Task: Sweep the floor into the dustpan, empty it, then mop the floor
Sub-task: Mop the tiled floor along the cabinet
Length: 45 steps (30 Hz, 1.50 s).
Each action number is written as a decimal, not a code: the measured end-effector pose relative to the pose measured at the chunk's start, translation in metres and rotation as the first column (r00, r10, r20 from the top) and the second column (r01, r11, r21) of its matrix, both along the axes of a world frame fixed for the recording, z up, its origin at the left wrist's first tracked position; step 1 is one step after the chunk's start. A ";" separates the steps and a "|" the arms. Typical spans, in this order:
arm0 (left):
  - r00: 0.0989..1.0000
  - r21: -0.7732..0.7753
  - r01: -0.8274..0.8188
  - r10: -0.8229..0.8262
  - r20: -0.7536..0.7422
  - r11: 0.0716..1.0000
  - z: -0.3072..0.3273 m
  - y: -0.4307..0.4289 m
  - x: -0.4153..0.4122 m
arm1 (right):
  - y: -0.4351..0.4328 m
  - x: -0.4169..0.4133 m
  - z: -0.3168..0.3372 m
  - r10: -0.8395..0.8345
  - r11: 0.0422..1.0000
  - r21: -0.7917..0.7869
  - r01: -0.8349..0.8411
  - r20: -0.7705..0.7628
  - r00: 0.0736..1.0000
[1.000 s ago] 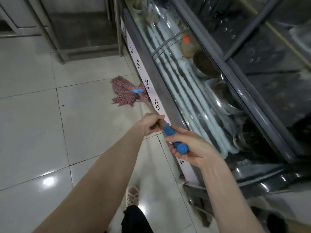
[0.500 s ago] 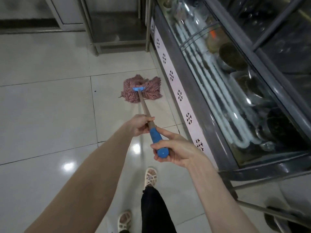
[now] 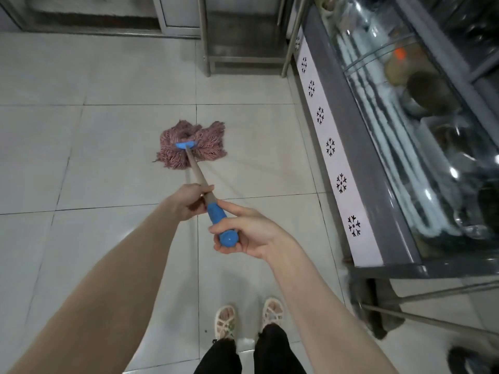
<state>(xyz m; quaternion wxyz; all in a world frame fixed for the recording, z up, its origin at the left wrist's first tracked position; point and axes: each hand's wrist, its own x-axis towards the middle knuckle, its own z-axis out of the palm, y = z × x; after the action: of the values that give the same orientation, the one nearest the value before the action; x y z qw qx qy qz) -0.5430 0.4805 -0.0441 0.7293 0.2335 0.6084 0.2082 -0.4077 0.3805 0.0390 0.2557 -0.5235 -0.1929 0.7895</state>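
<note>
A mop with a pink string head (image 3: 192, 144) lies spread on the white tiled floor (image 3: 102, 157) ahead of me. Its wooden shaft (image 3: 196, 172) runs back to a blue grip (image 3: 220, 220). My left hand (image 3: 189, 202) grips the shaft just above the blue grip. My right hand (image 3: 249, 232) holds the blue end, fingers curled round it. No dustpan or broom shows in the head view.
A glass display counter (image 3: 378, 163) with a snowflake-patterned strip runs along the right. A steel-legged stand (image 3: 243, 49) is at the back. Metal rods and a dark cloth (image 3: 378, 311) lie under the counter's near end. My sandalled feet (image 3: 248, 317) stand below.
The mop head has slid left, away from the counter base, out onto the open tiles. Both hands kept their hold on the handle.
</note>
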 end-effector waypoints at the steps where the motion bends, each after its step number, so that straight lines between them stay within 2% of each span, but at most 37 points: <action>1: 1.000 0.000 -0.011 0.011 -0.011 1.000 0.002 -0.005 -0.008 | -0.004 -0.007 -0.001 0.010 1.000 0.007 -0.010 -0.005 1.000; 8: 0.998 0.021 -0.035 0.034 0.047 0.999 0.003 -0.043 -0.003 | -0.046 -0.005 -0.001 0.034 0.996 0.077 -0.041 0.098 0.995; 14: 0.991 0.059 -0.057 0.050 0.123 0.997 -0.004 -0.088 0.055 | -0.096 0.054 0.013 -0.012 0.995 0.101 -0.006 0.179 0.984; 20: 0.989 0.068 0.061 -0.069 0.134 0.996 -0.022 -0.181 0.145 | -0.203 0.135 0.016 -0.059 0.994 0.100 0.037 0.226 0.972; 27: 0.964 0.079 0.175 -0.187 0.190 0.981 -0.025 -0.311 0.265 | -0.349 0.225 0.015 -0.233 0.972 0.093 0.215 0.286 0.930; 33: 0.915 0.060 0.321 -0.325 0.238 0.945 -0.015 -0.400 0.335 | -0.446 0.265 0.021 -0.401 0.915 0.077 0.396 0.268 0.876; 39: 0.881 0.052 0.404 -0.404 0.248 0.913 -0.013 -0.443 0.348 | -0.490 0.273 0.024 -0.444 0.895 0.073 0.440 0.225 0.867; 45: 0.898 0.042 0.397 -0.397 0.190 0.917 -0.020 -0.470 0.302 | -0.517 0.242 0.018 -0.320 0.947 0.034 0.320 0.202 0.925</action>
<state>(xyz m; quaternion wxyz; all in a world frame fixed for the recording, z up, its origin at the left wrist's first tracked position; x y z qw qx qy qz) -0.2411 0.0103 -0.0642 0.8121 0.3321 0.4735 0.0776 -0.1657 -0.1368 0.0574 0.3600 -0.6265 -0.1301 0.6790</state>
